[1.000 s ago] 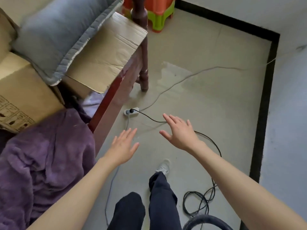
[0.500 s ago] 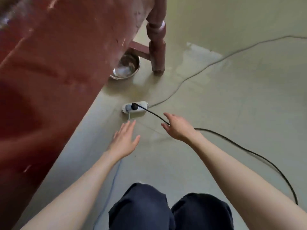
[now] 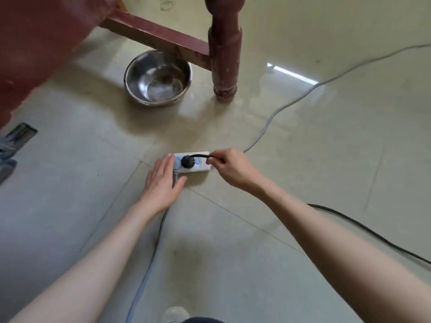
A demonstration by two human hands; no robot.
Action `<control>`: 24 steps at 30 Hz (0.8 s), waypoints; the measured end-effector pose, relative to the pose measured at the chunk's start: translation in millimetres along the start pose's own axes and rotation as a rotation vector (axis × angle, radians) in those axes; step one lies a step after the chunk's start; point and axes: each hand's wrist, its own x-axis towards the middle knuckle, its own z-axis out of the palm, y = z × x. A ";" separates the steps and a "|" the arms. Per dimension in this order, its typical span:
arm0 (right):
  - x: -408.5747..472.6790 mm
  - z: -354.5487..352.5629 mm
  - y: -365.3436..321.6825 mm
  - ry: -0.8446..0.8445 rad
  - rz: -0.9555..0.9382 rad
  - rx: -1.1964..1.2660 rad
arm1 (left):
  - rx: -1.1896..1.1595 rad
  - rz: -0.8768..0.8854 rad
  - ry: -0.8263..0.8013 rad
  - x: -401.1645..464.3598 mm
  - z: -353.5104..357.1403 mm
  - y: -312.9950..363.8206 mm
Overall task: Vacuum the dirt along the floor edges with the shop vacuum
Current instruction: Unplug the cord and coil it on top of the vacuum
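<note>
A white power strip (image 3: 202, 168) lies on the tiled floor with a black plug (image 3: 188, 161) seated in it. My right hand (image 3: 231, 167) pinches the black cord (image 3: 200, 156) just behind the plug. That cord reappears past my right forearm and runs off to the right (image 3: 363, 227). My left hand (image 3: 162, 183) lies flat with straight fingers, its fingertips touching the strip's left end. The vacuum itself is out of view.
A steel bowl (image 3: 158, 78) sits under red wooden furniture, beside its turned leg (image 3: 225, 54). A grey cable (image 3: 291, 103) runs from the strip to the upper right; another grey cable (image 3: 149, 264) trails toward me. Grey cloth (image 3: 11, 145) lies at left.
I have crouched much closer to the floor. Both hands reached forward to the power strip; the right hand closed on the black cord and the left settled flat against the strip's end.
</note>
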 end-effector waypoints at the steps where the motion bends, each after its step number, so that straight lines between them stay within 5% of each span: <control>1: -8.4 -11.9 5.2 0.003 0.007 -0.033 | 0.026 0.028 -0.025 1.5 3.2 5.3; 9: -47.8 -54.7 47.5 0.013 0.228 -0.216 | 0.112 0.271 -0.223 -2.7 60.7 49.9; 16: -22.3 -9.9 55.4 -0.060 0.122 -0.627 | 0.106 0.295 -0.196 5.5 74.9 63.7; 24: -16.7 -5.7 59.5 -0.035 0.049 -0.711 | 0.190 0.240 -0.180 3.9 76.9 71.6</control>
